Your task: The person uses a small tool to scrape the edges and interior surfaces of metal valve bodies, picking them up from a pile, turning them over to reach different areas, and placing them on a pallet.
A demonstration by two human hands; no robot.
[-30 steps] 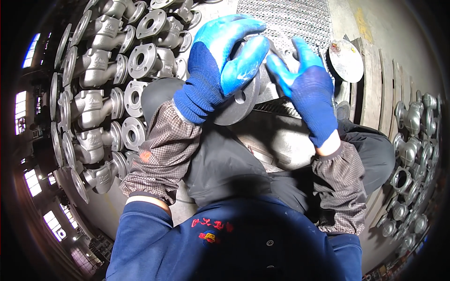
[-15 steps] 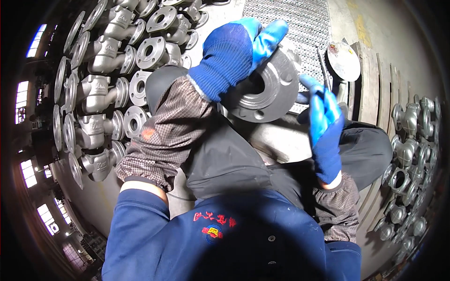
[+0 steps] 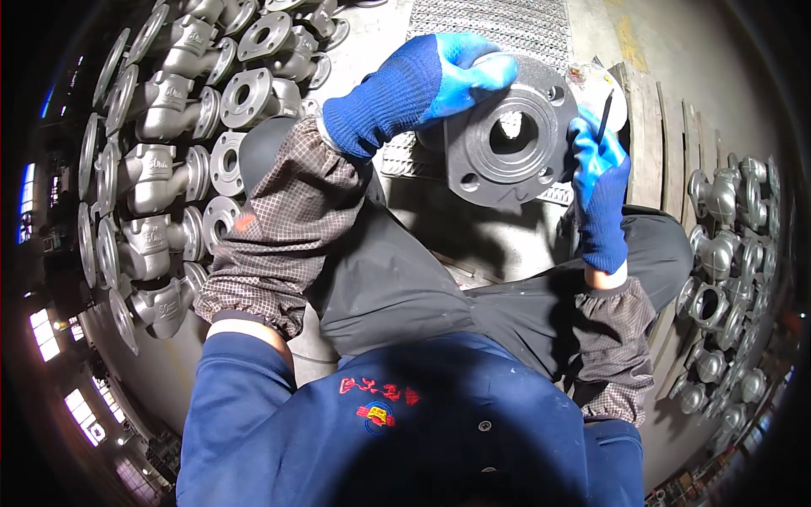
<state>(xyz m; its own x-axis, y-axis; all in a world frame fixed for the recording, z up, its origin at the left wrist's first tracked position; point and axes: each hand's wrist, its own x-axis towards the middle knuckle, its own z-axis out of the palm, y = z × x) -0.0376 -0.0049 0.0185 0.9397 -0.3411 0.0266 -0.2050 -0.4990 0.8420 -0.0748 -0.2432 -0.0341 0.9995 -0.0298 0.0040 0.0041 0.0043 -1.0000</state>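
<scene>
A dark grey flanged valve body (image 3: pixel 483 182) is held up in front of me, its round flange turned toward me. Light shows through the central bore, and bolt holes sit around the rim. My left hand (image 3: pixel 465 74), in a blue coated glove, grips it at the upper left, thumb along the flange edge. At the flange's right edge is my right hand (image 3: pixel 598 160), gloved alike, its fingers closed around a thin dark stick (image 3: pixel 606 114) that points upward. The stick's lower end is hidden by the fingers. Whether this hand also touches the flange I cannot tell.
Rows of grey flanged valve bodies (image 3: pixel 152 173) stand at the left, and more castings (image 3: pixel 722 253) lie at the right. Behind the held part are a patterned metal mat (image 3: pixel 498 21) and a white round dish (image 3: pixel 617 97) with coloured smears. Wooden slats (image 3: pixel 646 144) run beside it.
The valve body has turned so its flange faces me more squarely, with light now showing through the bore. My right hand has come up to the flange's right edge.
</scene>
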